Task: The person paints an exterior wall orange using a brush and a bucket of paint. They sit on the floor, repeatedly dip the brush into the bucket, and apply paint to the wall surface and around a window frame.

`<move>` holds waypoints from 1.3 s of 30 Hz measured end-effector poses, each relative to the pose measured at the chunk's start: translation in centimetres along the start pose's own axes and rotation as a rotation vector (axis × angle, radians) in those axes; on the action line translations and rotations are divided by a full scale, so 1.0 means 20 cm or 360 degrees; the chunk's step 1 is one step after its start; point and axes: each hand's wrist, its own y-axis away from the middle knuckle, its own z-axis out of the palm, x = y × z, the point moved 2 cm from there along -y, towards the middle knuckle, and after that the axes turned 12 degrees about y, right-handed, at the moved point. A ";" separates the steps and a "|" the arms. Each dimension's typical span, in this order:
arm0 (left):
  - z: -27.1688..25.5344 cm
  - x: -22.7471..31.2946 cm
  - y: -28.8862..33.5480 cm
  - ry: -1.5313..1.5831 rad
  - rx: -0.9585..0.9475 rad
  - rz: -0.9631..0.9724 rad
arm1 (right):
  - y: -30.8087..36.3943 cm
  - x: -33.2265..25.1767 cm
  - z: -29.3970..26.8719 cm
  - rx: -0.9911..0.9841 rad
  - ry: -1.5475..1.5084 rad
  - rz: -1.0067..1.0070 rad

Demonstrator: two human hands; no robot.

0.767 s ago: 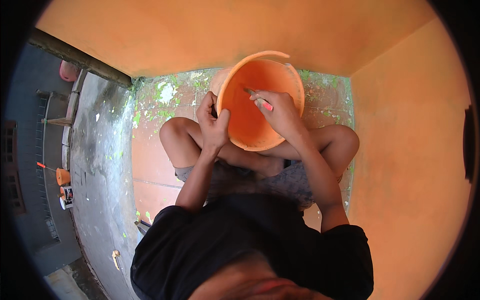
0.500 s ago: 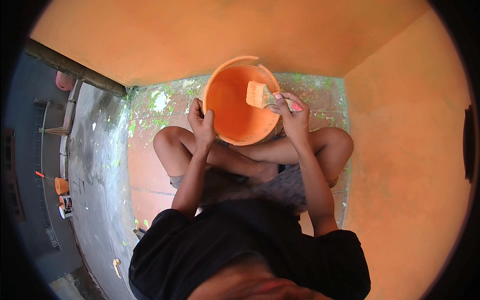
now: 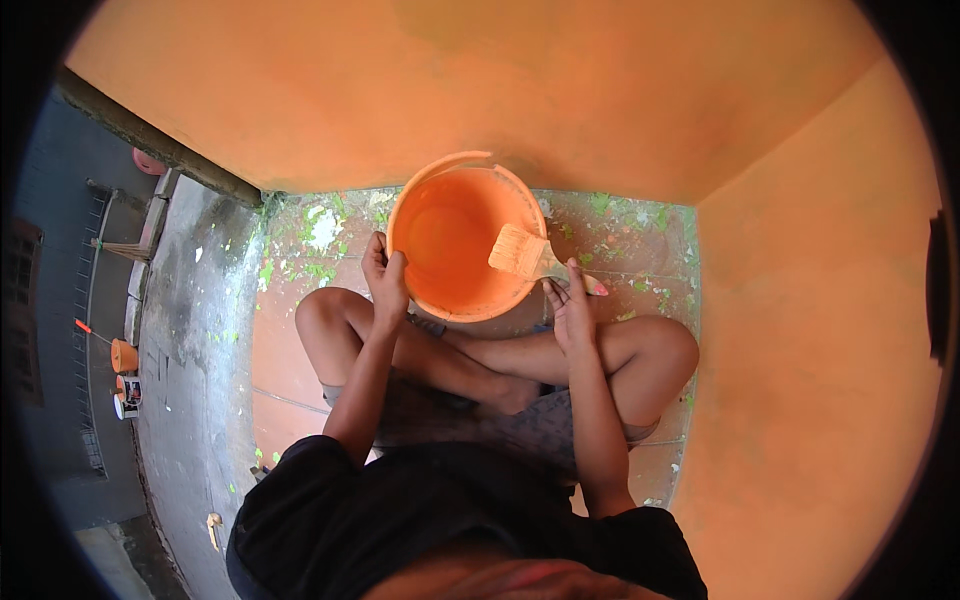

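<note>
An orange bucket with a broken, chipped rim stands in front of my crossed legs, its mouth facing me. My left hand is closed on its left rim, thumb inside and fingers outside. Over the right side of the opening lies a wide paintbrush, its bristles coated in orange. My right hand holds the brush by its worn, red-tipped handle, just outside the near right rim. The inside of the bucket is orange all over, so I cannot tell how much paint is in it.
Orange walls rise ahead and to the right. The tiled floor is strewn with green and white flakes. Left of it runs a grey concrete strip, with a small orange pot and a white tub along its far side.
My right hand has come toward me, bringing the brush closer to the bucket's near right rim with its handle tilted more. My left hand keeps its hold. The whole view has shifted slightly.
</note>
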 end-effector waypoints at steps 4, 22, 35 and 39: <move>0.01 0.01 0.01 -0.0050 -0.0057 -0.0027 | -0.01 0.04 0.02 0.0045 0.0089 -0.0172; 0.00 0.05 0.10 -0.0090 -0.0039 -0.0077 | 0.07 -0.07 0.03 0.0067 0.0275 -0.0440; -0.01 0.02 0.06 -0.0006 0.0000 -0.0076 | 0.07 -0.06 0.01 -0.0126 0.0086 -0.0310; -0.01 0.04 0.07 0.0000 0.0045 -0.0079 | 0.08 -0.05 0.02 -0.0308 -0.0042 -0.0355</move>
